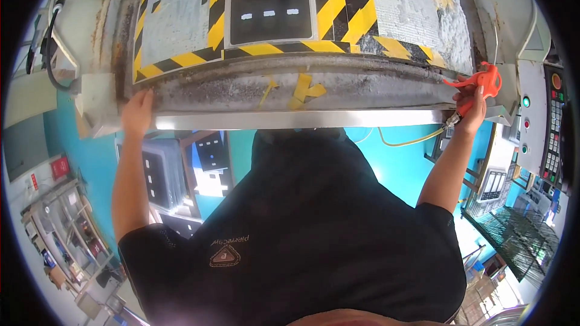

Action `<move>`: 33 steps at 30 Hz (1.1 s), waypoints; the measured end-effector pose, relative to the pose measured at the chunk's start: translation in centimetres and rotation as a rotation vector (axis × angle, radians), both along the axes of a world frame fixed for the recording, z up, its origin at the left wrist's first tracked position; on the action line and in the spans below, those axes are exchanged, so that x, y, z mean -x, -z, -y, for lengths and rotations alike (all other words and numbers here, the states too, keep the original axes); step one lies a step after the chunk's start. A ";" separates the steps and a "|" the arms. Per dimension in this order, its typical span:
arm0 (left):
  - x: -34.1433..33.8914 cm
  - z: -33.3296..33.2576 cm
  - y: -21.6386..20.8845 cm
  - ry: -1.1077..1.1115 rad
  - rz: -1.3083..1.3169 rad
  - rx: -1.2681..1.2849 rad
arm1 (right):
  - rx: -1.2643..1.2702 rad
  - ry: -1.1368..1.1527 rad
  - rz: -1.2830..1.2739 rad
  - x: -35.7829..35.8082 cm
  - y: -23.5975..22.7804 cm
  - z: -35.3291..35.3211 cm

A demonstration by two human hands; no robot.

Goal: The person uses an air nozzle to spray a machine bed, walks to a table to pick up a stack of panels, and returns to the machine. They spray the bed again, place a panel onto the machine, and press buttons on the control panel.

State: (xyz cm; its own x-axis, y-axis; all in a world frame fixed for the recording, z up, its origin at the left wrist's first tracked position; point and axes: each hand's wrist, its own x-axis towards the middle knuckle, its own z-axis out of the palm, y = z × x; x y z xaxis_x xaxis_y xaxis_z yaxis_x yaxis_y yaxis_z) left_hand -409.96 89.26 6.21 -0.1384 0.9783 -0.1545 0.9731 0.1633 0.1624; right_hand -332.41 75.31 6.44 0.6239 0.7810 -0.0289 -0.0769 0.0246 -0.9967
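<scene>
My right hand (474,108) is closed round an orange air blow gun (487,81) at the right end of the machine's front ledge. The gun's thin nozzle points away from me, and a hose fitting (452,121) joins its lower end. At the ledge's left end, my left hand (138,113) is closed over the bright metal front edge (290,120), fingers together. Beyond the ledge, a black panel (270,6) with small white-marked openings lies on the machine bed, framed by yellow-and-black striped tape (266,49).
Whitish worn plates (178,12) flank the black panel. Scraps of yellow tape (307,90) stick to the ledge. A control panel with buttons (547,124) stands at the right. A yellow hose (411,142) hangs below the edge. More black panels (158,175) sit at lower left.
</scene>
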 end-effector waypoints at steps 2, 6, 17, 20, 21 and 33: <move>0.0 0.1 0.0 0.007 -0.005 0.009 | -0.010 0.005 0.061 0.4 -0.3 0.2; 0.7 0.4 0.2 0.002 0.019 -0.004 | 0.029 0.045 0.053 0.7 -0.5 0.2; 4.2 0.0 4.1 0.074 0.113 -0.135 | 0.088 -0.007 0.148 2.1 -1.2 0.0; 4.0 -0.2 3.9 0.102 -0.006 -0.156 | 0.065 -0.043 -0.014 3.0 -1.7 -0.4; 3.5 -0.3 3.7 0.098 0.001 -0.165 | 0.052 -0.012 -0.028 2.9 -1.9 -0.4; 2.2 0.1 1.9 -0.006 -0.036 -0.096 | 0.088 -0.088 -0.057 2.5 -2.1 -0.4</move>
